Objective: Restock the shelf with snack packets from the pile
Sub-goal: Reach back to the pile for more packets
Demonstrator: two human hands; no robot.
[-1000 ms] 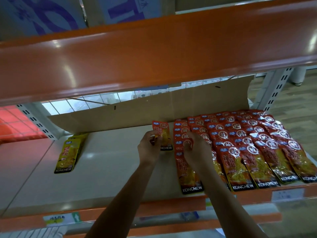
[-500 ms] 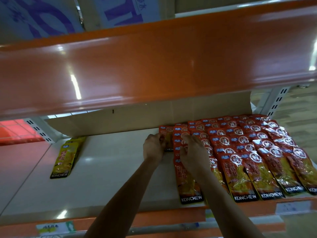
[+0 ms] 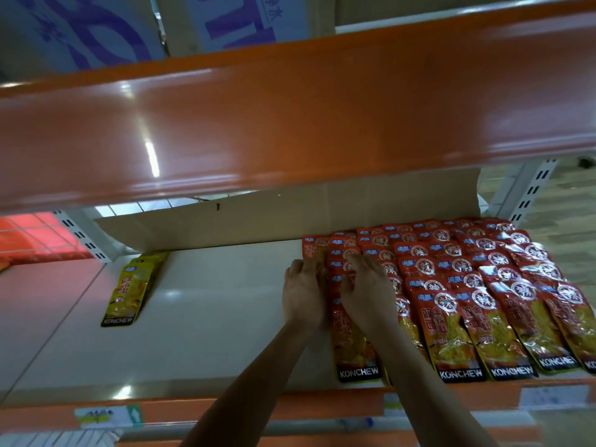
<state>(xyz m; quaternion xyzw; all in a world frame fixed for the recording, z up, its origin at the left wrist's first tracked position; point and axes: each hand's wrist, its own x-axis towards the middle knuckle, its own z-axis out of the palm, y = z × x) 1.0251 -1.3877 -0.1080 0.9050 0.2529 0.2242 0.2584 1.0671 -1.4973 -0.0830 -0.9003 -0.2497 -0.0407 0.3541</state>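
My left hand [image 3: 303, 295] reaches forward with its back up, the forearm coming in low from the front. Its fingers lie on the near end of one red packet [image 3: 314, 250]. I cannot tell whether they pinch it or only press on it. My right hand [image 3: 367, 298] is just beside it, almost touching. Its fingers are spread, lightly bent and holding nothing, and they rest on the nearest column of the red packets [image 3: 483, 285].

The single packet lies flat on the shelf [image 3: 209, 317]. Its long axis runs straight out from the cardboard sheet [image 3: 290, 217] that stands along the back, and its top end is at the foot of that sheet. It touches the left side of the red columns. Those columns overlap like tiles and run from the right part of the cardboard toward me, with their "KONCHEW" ends nearest the front.

Near the cardboard's left end, well apart from my hands, lie a few yellow packets [image 3: 129, 291], stacked and angled a little leftward. An orange shelf [image 3: 290, 124] hangs over the cardboard.
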